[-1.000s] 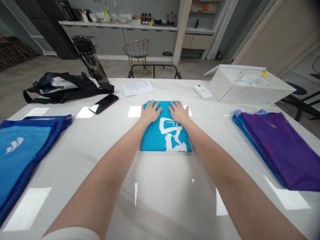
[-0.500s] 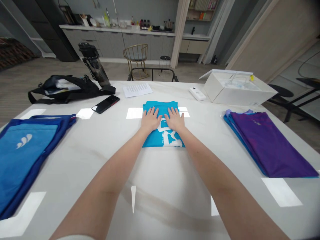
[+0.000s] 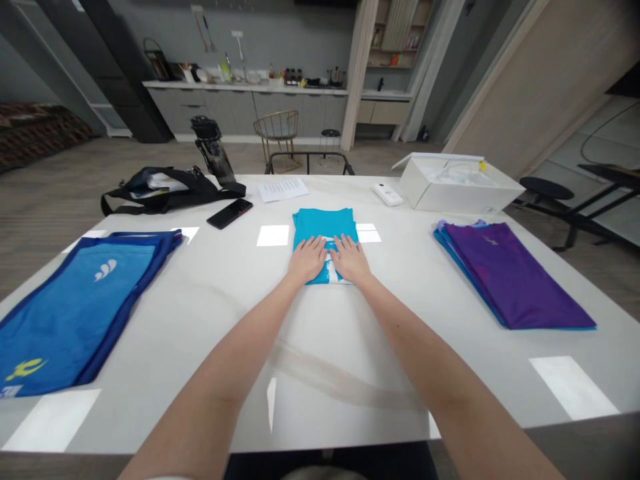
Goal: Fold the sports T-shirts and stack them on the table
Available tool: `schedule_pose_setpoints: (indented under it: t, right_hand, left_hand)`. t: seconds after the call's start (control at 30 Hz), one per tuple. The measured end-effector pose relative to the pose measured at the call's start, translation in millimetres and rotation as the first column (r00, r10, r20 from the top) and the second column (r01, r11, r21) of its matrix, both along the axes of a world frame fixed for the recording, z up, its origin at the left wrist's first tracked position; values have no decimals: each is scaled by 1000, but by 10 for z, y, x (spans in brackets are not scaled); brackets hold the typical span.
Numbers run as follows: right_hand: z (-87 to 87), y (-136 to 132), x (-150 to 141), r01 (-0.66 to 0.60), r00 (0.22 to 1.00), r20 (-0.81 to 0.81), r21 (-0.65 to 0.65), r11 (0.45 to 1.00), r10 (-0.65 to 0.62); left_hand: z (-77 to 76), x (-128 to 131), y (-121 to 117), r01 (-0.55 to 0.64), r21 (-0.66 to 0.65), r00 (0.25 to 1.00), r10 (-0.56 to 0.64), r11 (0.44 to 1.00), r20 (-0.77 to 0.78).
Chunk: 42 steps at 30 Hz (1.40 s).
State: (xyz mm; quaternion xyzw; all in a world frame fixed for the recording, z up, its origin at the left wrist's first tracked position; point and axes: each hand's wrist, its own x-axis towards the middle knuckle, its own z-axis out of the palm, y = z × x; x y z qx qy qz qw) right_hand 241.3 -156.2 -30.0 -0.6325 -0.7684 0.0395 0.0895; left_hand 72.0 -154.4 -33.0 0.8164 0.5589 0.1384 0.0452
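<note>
A folded turquoise shirt (image 3: 323, 223) with a white print lies in the middle of the white table (image 3: 320, 347). My left hand (image 3: 307, 259) and my right hand (image 3: 350, 259) rest flat on its near half, side by side, fingers spread and pointing away from me. Neither hand grips the cloth. The hands cover most of the white print.
A stack of blue shirts (image 3: 75, 307) lies at the left, a purple shirt stack (image 3: 510, 273) at the right. Behind are a black phone (image 3: 229, 213), a black bag (image 3: 165, 189), a bottle (image 3: 214, 150), a paper sheet (image 3: 283, 189), a white remote (image 3: 387, 195) and an open white box (image 3: 457, 183).
Both hands have slid from the far edge of the turquoise shirt toward its near edge. The view has pulled back and lifted, showing more of the table.
</note>
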Motion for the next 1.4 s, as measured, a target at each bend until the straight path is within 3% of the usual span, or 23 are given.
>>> schedule_pose_setpoints:
  t: [0.17, 0.43, 0.63, 0.83, 0.93, 1.03, 1.17, 1.27, 1.4]
  right_hand:
    - [25, -288, 19, 64, 998, 31, -44, 997, -63]
    - [73, -626, 161, -74, 996, 50, -48, 996, 77]
    - [109, -812, 239, -121, 991, 35, -101, 987, 125]
    - [102, -1111, 416, -109, 993, 36, -152, 982, 115]
    - [69, -1294, 493, -73, 997, 25, -115, 991, 76]
    - [56, -1431, 512, 4, 1000, -9, -46, 999, -5]
    - [103, -1523, 474, 110, 992, -68, 75, 991, -105]
    - [154, -1548, 455, 102, 993, -71, 122, 987, -93]
    - [177, -1551, 458, 57, 997, -48, 103, 993, -52]
  left_hand:
    - [26, 14, -269, -98, -30, 995, 97, 995, -32]
    - [14, -157, -576, 23, -33, 998, -25, 999, -57]
    - [-8, -234, -742, 48, -95, 998, -52, 994, -45]
    - [73, -415, -988, 19, -204, 998, -31, 979, -55]
    - [94, -554, -1172, 8, -227, 999, -16, 974, -34]
    - [76, -628, -1366, -26, -167, 1000, 22, 986, -22]
    - [61, -610, -1529, -84, 18, 996, 84, 996, -1]
    - [78, -591, -1551, -81, 123, 997, 78, 989, 30]
    - [88, -584, -1503, -36, 108, 999, 34, 994, 19]
